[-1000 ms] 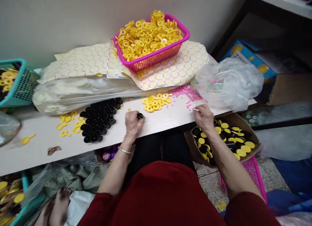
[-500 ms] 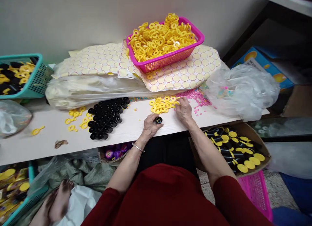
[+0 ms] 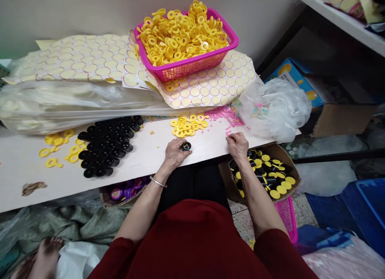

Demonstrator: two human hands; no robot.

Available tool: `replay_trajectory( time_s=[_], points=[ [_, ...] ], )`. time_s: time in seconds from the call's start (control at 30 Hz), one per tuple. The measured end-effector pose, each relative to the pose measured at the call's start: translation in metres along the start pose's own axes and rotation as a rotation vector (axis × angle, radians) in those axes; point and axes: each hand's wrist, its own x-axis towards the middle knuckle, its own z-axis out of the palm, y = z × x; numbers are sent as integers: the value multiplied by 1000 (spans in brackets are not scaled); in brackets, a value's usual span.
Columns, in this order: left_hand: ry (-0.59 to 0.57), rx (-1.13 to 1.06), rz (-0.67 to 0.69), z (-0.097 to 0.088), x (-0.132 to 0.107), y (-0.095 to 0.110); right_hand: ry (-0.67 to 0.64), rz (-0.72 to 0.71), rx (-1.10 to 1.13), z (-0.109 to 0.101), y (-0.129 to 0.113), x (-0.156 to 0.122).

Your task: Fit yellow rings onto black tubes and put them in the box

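My left hand rests on the white table with its fingers closed round a small black tube, open end up. My right hand lies near the table's front edge, fingers curled in a pinch beside scattered pink beads; what it pinches is too small to name. A small heap of yellow rings lies just beyond both hands. Rows of black tubes lie left of my left hand.
A pink basket heaped with yellow rings sits on sheets of round stickers at the back. A clear plastic bag lies at the right. A cardboard box of black-and-yellow pieces stands below the table edge. More yellow rings lie at left.
My right hand has drawn back from the heap of yellow rings to the table's front right edge. My left hand keeps hold of the black tube. The view has shifted right.
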Motion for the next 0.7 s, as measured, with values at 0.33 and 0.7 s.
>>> replay_trajectory(
  time_s=[0.33, 0.7],
  points=[
    [-7, -11, -23, -1, -2, 2, -110, -123, -181, -1, -11, -1],
    [-2, 5, -14, 2, -2, -2, -140, -418, -79, -2, -20, -23]
  ],
)
